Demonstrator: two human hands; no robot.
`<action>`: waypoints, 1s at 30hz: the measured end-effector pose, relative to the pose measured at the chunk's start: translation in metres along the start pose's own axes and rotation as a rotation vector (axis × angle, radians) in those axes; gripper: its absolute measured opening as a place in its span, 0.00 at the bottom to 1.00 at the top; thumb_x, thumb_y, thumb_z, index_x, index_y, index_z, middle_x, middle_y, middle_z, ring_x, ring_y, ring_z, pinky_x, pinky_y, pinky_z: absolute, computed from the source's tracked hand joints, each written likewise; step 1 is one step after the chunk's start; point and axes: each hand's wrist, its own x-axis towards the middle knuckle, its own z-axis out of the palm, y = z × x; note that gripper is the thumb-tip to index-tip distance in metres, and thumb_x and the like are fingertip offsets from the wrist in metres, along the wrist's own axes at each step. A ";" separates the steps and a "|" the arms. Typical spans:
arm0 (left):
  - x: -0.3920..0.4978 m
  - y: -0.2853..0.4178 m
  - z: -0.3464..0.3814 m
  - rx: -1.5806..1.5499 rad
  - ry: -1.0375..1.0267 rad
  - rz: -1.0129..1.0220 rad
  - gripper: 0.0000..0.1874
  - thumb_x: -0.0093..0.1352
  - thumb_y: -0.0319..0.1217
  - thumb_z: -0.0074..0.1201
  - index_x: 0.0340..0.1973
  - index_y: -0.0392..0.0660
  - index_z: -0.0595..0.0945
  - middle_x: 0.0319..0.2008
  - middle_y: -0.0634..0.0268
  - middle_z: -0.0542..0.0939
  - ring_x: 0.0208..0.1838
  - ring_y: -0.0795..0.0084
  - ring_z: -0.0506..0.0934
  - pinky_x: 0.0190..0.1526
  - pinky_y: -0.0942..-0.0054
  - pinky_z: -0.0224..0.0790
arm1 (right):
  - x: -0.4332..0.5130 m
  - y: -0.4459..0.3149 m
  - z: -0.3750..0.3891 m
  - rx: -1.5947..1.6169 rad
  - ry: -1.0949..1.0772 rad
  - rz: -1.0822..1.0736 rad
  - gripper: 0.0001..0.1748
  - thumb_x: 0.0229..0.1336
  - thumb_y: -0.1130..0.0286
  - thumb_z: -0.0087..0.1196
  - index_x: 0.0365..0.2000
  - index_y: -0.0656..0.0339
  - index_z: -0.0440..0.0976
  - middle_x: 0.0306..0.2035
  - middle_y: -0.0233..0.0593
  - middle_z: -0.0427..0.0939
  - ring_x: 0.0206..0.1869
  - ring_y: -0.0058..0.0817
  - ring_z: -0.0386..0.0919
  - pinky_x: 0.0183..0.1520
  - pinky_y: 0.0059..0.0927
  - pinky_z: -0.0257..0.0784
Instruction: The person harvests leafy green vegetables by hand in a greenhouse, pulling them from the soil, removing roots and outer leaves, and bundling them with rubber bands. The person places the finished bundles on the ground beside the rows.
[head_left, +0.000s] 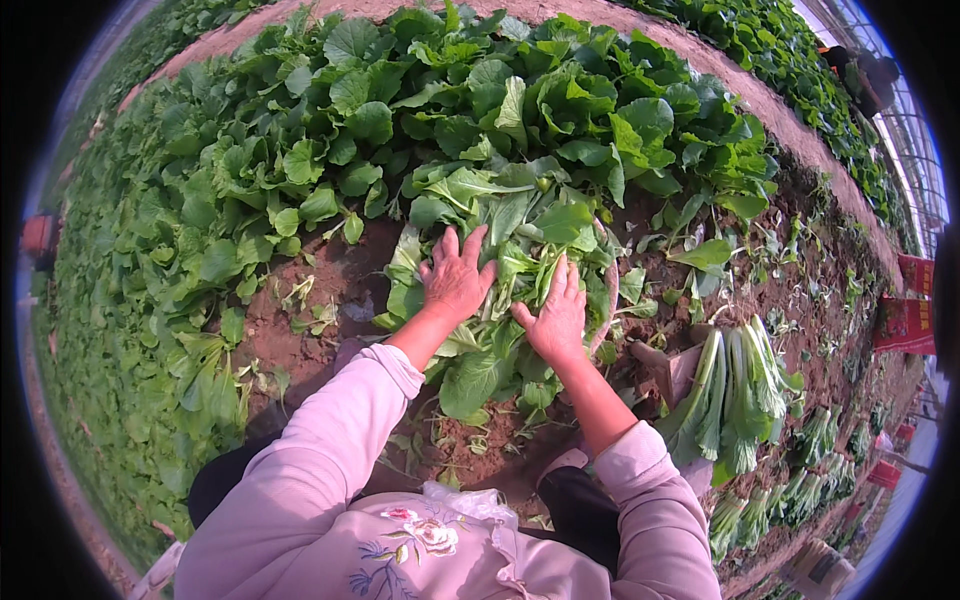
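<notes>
A loose heap of cut green leaves (480, 379) lies before me, piled up in front of the standing leafy greens. My left hand (457, 276) rests palm down on the heap's left side, its fingers spread. On the right side, my right hand (556, 311) lies flat on the leaves with the thumb apart from the fingers. Neither hand is closed around anything. A curved pinkish rim (607, 300), perhaps of a basket, shows along the heap's right edge; the leaves hide the rest of it.
Dense leafy greens (360, 112) grow ahead and to the left. At right, a bundle of greens (739, 390) leans over a wooden block or low stool (675, 371). Several bundles (795, 487) lie farther right. A person (866, 79) is at the upper right beyond a dirt path (787, 112).
</notes>
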 end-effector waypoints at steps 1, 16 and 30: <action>-0.004 -0.007 0.007 0.012 0.024 0.029 0.37 0.67 0.51 0.52 0.69 0.62 0.59 0.69 0.45 0.54 0.70 0.43 0.57 0.60 0.31 0.49 | -0.005 0.005 0.017 -0.079 0.011 -0.018 0.62 0.49 0.49 0.64 0.71 0.60 0.35 0.72 0.57 0.41 0.71 0.63 0.45 0.69 0.58 0.50; -0.053 -0.157 -0.234 0.357 -0.339 0.190 0.28 0.67 0.43 0.52 0.61 0.51 0.68 0.51 0.50 0.78 0.54 0.49 0.75 0.53 0.56 0.69 | -0.003 0.032 -0.102 -0.053 -0.104 -0.067 0.45 0.53 0.41 0.58 0.63 0.60 0.63 0.68 0.55 0.58 0.66 0.55 0.61 0.67 0.45 0.59; -0.472 -0.392 -0.080 0.219 -0.259 -0.594 0.26 0.62 0.41 0.55 0.55 0.46 0.72 0.49 0.48 0.76 0.56 0.44 0.72 0.54 0.48 0.68 | -0.252 0.091 -0.196 0.357 -0.376 0.277 0.25 0.61 0.68 0.54 0.55 0.71 0.69 0.48 0.47 0.79 0.50 0.28 0.77 0.51 0.28 0.71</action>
